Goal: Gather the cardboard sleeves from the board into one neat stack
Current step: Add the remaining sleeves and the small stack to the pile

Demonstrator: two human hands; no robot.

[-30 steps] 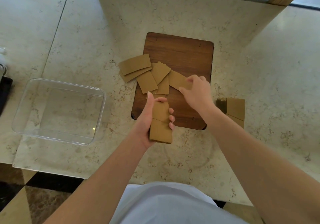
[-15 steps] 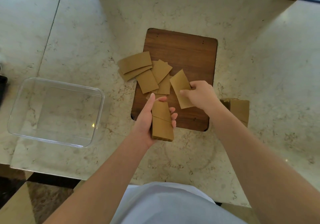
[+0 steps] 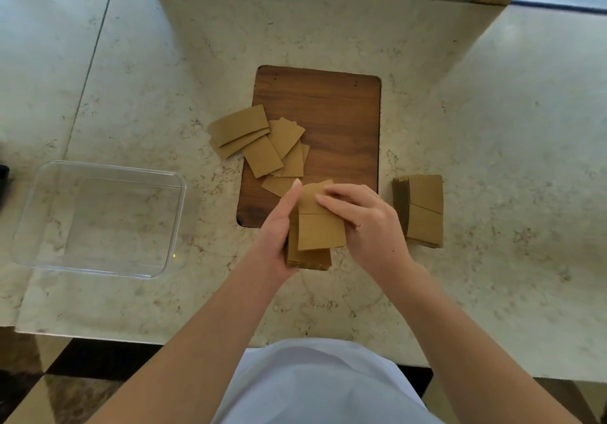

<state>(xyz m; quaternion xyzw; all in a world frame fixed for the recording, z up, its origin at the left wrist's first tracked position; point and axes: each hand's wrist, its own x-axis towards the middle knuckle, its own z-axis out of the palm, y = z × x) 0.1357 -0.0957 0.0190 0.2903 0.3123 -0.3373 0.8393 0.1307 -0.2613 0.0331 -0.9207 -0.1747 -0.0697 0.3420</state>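
a wooden board [image 3: 338, 121], dark brown with rounded corners, lies flat with its long side running away from the person. on its left half lie loose cardboard sleeves [image 3: 262, 143], flat tan pieces fanned over one another at different angles; the leftmost two hang off the board's left edge, and one more peeks out at the near end of the heap. over the board's near edge a held stack [image 3: 310, 256] of the same sleeves stands gripped at its left side, its edges roughly lined up. a top sleeve [image 3: 320, 230] rests on it, skewed a little to the right and not yet squared. right of the board, apart from it, lies a second stack [image 3: 423, 210], fairly even.
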